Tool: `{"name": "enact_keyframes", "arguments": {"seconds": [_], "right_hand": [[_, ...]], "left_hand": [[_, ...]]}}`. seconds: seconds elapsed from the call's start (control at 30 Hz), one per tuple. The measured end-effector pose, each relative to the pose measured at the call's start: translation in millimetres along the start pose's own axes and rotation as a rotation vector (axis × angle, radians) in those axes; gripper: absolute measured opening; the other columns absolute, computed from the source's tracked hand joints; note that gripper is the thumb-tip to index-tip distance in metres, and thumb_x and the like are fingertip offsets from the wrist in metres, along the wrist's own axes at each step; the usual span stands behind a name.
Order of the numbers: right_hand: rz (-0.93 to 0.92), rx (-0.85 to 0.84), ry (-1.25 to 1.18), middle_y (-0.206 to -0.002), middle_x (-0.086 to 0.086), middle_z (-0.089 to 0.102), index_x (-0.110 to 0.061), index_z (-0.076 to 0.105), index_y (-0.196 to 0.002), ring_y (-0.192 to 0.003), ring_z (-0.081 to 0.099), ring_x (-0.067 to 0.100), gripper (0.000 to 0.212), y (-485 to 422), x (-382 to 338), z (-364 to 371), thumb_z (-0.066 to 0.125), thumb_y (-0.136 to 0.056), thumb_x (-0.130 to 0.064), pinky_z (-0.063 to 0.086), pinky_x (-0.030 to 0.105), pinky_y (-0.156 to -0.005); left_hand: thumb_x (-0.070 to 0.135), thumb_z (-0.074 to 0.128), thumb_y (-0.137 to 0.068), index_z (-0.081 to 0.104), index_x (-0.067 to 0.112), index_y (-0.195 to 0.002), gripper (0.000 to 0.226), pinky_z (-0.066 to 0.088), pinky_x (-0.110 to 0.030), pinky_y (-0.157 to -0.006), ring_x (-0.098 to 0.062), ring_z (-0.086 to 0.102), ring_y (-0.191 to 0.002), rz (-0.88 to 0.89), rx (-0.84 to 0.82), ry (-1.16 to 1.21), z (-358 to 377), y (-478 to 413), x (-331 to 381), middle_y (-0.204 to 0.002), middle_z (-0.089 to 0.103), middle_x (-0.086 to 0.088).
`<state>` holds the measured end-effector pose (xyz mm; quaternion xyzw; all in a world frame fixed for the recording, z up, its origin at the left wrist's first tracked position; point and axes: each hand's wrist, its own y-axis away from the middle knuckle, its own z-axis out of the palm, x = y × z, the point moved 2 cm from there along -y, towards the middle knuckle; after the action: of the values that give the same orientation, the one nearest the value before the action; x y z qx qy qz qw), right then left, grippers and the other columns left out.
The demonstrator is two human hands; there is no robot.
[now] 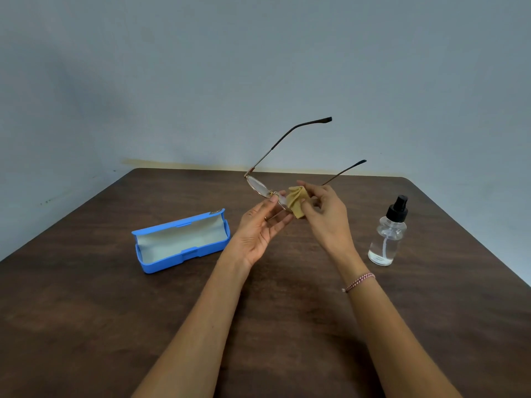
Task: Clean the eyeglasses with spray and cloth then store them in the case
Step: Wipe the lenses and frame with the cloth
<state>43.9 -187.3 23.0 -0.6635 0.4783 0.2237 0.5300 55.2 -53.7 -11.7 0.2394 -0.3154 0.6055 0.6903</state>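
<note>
Two bare forearms enter from the lower edge and meet above the middle of the dark wooden table (86,311). Left hand (258,228): palm turned toward the camera, fingertips pinching the eyeglasses (258,186) at the frame near the bridge, the other fingers only loosely bent. Right hand (324,214): fingers and thumb curled round a bunched tan cloth (297,202), which is pressed against one lens and hides it; whether the cloth wraps both faces of that lens cannot be told. The eyeglasses are held in the air, clear of the table, between the two hands. The uncovered lens sits to the left of the cloth, and both temples are unfolded, pointing up and away toward the grey wall (172,67). A braided bracelet (359,281) circles the right wrist. Blue case (184,242) — lid open, pale lining showing, nothing visible in it — lies on the table to the left of the left hand, apart from it. Spray bottle (388,237) — clear body, black pump head — stands upright on the table to the right of the right forearm, untouched, with a little clear liquid at the bottom.
</note>
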Motion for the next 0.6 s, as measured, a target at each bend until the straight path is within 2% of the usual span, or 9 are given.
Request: {"name": "enact_keyframes", "arguments": {"seconds": [0.07,0.13,0.23,0.33,0.47,0.6], "right_hand": [[-0.054,0.059,-0.001,-0.097,-0.002,0.053,-0.017,0.067,-0.106,-0.084,0.052,-0.002,0.023,2,-4,-2,0.058,-0.088,-0.007,0.040,0.008,-0.072],[-0.140,0.122,0.004,-0.096,-0.002,0.055,-0.016,0.070,-0.097,-0.085,0.053,-0.003,0.015,4,-7,-1,0.062,-0.086,-0.010,0.042,0.008,-0.073],[-0.216,0.192,0.097,-0.097,-0.007,0.056,-0.018,0.069,-0.095,-0.083,0.057,0.003,0.011,8,-7,2,0.065,-0.084,-0.020,0.051,0.021,-0.068],[-0.266,0.275,0.302,-0.097,-0.007,0.057,-0.017,0.067,-0.096,-0.083,0.058,0.009,0.013,10,-5,-1,0.066,-0.084,-0.020,0.051,0.028,-0.063],[-0.286,0.225,0.472,-0.095,-0.005,0.057,-0.015,0.062,-0.094,-0.081,0.056,0.011,0.014,11,-2,4,0.068,-0.081,-0.019,0.041,0.022,-0.058],[-0.325,0.133,0.344,-0.093,-0.006,0.059,-0.014,0.063,-0.096,-0.079,0.054,0.006,0.014,11,-4,7,0.068,-0.084,-0.017,0.043,0.019,-0.065]], "left_hand": [[0.016,0.066,-0.074,0.065,0.004,-0.105,0.032,0.058,-0.030,-0.077,-0.020,0.069,-0.089,-0.016,-0.021,-0.014,0,0,-2,-0.099,0.069,-0.014],[0.014,0.065,-0.075,0.064,0.004,-0.101,0.029,0.058,-0.031,-0.077,-0.020,0.069,-0.086,-0.039,-0.044,-0.028,0,1,-4,-0.097,0.068,-0.014],[0.014,0.064,-0.076,0.063,0.003,-0.100,0.027,0.058,-0.032,-0.077,-0.021,0.068,-0.087,-0.069,-0.084,-0.054,1,2,-6,-0.097,0.068,-0.014],[0.015,0.063,-0.076,0.063,0.002,-0.101,0.028,0.058,-0.031,-0.076,-0.020,0.069,-0.086,-0.083,-0.121,-0.081,2,3,-7,-0.095,0.069,-0.013],[0.015,0.062,-0.077,0.063,0.002,-0.101,0.027,0.058,-0.030,-0.074,-0.019,0.069,-0.088,-0.071,-0.128,-0.063,2,4,-7,-0.096,0.069,-0.012],[0.016,0.059,-0.078,0.062,0.003,-0.101,0.027,0.058,-0.028,-0.072,-0.017,0.069,-0.089,-0.013,-0.121,-0.061,0,2,-4,-0.093,0.072,-0.008]]}}
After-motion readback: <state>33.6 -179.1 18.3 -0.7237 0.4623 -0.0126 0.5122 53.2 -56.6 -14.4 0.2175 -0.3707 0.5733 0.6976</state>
